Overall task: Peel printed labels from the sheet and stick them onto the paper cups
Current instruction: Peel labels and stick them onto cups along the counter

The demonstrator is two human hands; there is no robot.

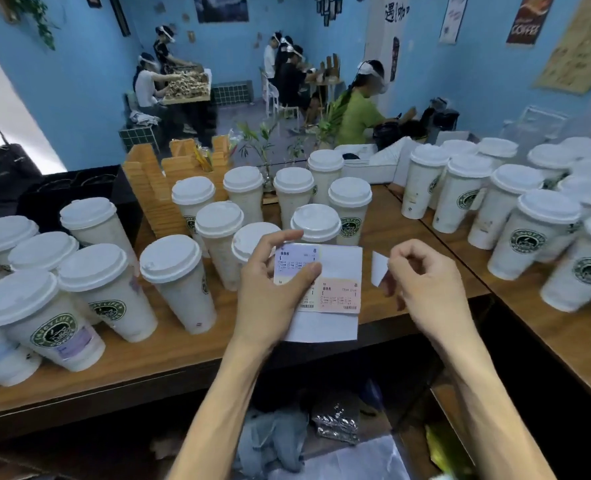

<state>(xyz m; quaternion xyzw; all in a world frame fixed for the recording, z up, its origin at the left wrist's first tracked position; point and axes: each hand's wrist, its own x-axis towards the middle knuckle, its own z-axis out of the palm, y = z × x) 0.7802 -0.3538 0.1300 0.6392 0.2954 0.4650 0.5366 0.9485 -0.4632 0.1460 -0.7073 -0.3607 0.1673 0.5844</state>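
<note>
Head view: left hand (270, 285) grips label sheet (335, 271); right hand (422, 282) pinches label (379, 268).

The left hand (273, 289) holds the label sheet (325, 292) over the near edge of the wooden counter (190, 351), thumb pressed on a lilac label (296, 263) at the sheet's upper left. A pink label (341, 295) sits at the sheet's lower right; the upper right is bare backing. Just right of the sheet, the right hand (425, 282) pinches a small white piece (379, 268), probably a peeled label seen from its back. Behind the sheet stand lidded paper cups (179, 282), with more on the counter to its left and right.
</note>
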